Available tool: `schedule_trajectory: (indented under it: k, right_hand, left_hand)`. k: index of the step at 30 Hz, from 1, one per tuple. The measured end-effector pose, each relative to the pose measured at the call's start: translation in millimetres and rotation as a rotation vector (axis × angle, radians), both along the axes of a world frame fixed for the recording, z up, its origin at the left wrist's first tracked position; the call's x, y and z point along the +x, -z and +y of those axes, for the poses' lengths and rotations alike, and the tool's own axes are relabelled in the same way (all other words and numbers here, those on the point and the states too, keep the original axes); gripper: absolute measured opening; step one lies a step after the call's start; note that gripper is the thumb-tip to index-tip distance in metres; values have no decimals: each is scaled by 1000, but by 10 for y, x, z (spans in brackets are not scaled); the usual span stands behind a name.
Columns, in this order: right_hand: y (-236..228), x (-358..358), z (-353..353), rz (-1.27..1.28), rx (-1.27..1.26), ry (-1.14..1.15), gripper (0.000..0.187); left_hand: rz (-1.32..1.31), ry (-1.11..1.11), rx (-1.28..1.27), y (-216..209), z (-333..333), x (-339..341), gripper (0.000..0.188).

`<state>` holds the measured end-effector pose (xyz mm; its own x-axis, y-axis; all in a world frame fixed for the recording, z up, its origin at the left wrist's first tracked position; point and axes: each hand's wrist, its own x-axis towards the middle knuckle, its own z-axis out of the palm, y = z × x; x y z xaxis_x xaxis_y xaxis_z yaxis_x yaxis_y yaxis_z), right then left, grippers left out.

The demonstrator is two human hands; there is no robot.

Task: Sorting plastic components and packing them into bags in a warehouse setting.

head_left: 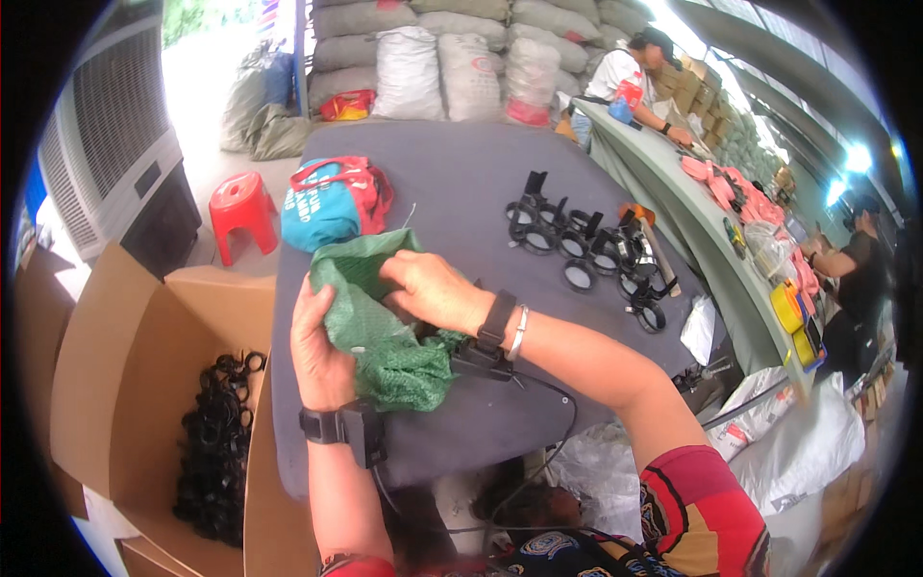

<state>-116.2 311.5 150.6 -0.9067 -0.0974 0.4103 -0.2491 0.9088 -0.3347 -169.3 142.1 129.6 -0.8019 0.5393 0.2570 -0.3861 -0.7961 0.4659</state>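
Observation:
A green woven bag point(389, 375) sits crumpled on the grey-covered table in front of me, its mouth facing up. My left hand point(317, 351) grips the bag's left edge, thumb up along the outside and fingers behind it. My right hand point(437, 288) reaches across from the right into the bag's mouth. Its fingers are curled, and their tips are partly hidden by the bag, so what they hold cannot be made out. Black straps with small boxes are round both wrists. Past the bag lies a blue and red cloth bag point(332, 204).
Several black ring-shaped parts point(579, 274) with tabs lie right on the table point(452, 183). An open cardboard box point(130, 375) at left holds many black parts. Beyond it stand a red stool point(240, 213) and an air cooler point(106, 135). Two people work along a bench point(663, 183) at right.

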Motion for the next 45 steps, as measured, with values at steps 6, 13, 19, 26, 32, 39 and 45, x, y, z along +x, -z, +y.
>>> schedule_trajectory:
  k: [6, 13, 19, 26, 32, 39, 45]
  right_hand:
    - [-296, 187, 567, 386, -215, 208, 9]
    - [115, 308, 2138, 95, 135, 867, 18]
    - [487, 180, 2482, -108, 354, 780, 33]
    - [450, 84, 2575, -352, 483, 635, 21]
    - [352, 343, 2234, -270, 561, 426, 15]
    - [-243, 460, 1238, 203, -30, 177, 19]
    - [-315, 320, 181, 245, -84, -107, 16]
  left_hand:
    - [-48, 12, -1, 40, 18, 2, 39]
    - [-36, -19, -34, -14, 14, -7, 41]
    - [-37, -104, -89, -62, 42, 55, 36]
    - [153, -248, -315, -37, 88, 71, 39]
    - [-2, -72, -98, -5, 44, 1, 27]
    - [-84, 19, 34, -14, 40, 7, 26]
    - [-28, 48, 69, 8, -1, 13, 29]
